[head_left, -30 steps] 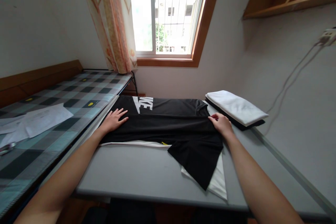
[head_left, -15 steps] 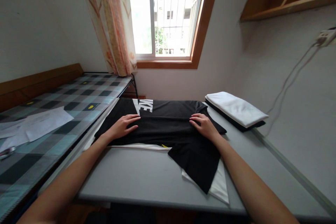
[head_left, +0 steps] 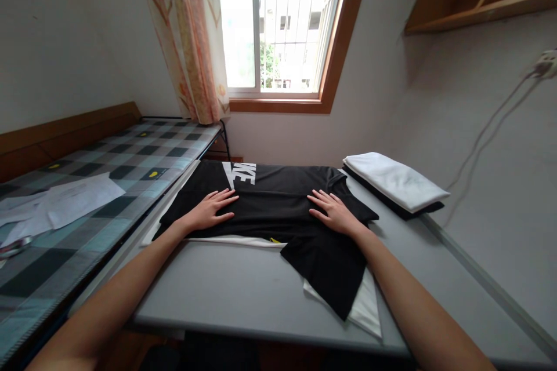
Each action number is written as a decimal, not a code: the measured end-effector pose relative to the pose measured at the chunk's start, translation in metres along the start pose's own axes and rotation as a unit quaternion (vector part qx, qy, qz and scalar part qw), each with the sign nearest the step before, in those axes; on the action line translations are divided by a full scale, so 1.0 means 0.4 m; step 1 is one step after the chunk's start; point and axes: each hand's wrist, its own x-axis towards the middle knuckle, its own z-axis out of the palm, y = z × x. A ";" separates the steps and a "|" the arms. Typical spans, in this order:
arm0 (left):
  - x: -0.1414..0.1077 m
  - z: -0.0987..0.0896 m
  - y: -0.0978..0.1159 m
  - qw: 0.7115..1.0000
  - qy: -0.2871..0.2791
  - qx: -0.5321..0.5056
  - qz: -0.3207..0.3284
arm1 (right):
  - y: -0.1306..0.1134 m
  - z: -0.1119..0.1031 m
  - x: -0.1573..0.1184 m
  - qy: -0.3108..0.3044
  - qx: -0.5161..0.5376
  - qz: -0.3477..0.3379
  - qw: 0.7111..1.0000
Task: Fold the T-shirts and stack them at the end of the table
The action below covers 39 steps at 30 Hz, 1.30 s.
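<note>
Head view: my left hand [head_left: 205,213] and right hand [head_left: 338,215] touch the black shirt [head_left: 272,203], fingers apart; folded white cloth [head_left: 394,181] far right.

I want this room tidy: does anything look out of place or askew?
Loose papers overlap at uneven angles on the bed, looking strewn. On the table, white cloth pokes out from under the black shirt, so the edges look mismatched. I see no spill.

2 arms [head_left: 141,272] reach forward; left grip [head_left: 208,212] and right grip [head_left: 336,214] palm-down, fingers [head_left: 227,202] spread.
</note>
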 end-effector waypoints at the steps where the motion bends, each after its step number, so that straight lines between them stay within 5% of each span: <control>1: 0.000 -0.002 0.002 1.000 0.002 -0.004 0.001 | 0.003 -0.001 -0.001 0.012 0.011 -0.004 1.000; 7: -0.004 -0.010 0.006 1.000 0.013 -0.012 0.008 | 0.037 -0.029 -0.012 0.081 0.085 -0.006 0.993; 14: -0.006 -0.011 0.014 1.000 0.016 0.007 0.018 | 0.058 -0.028 -0.022 0.121 -0.012 0.024 0.992; 25: -0.077 -0.046 0.012 0.992 0.076 0.059 0.081 | 0.048 -0.095 -0.086 0.034 0.021 -0.019 0.999; 33: -0.142 -0.094 -0.006 0.982 0.041 0.149 0.110 | 0.124 -0.124 -0.160 0.055 -0.041 -0.054 0.996; 39: -0.139 -0.123 -0.009 0.989 -0.025 0.138 0.049 | 0.131 -0.133 -0.166 0.046 -0.118 -0.030 0.991</control>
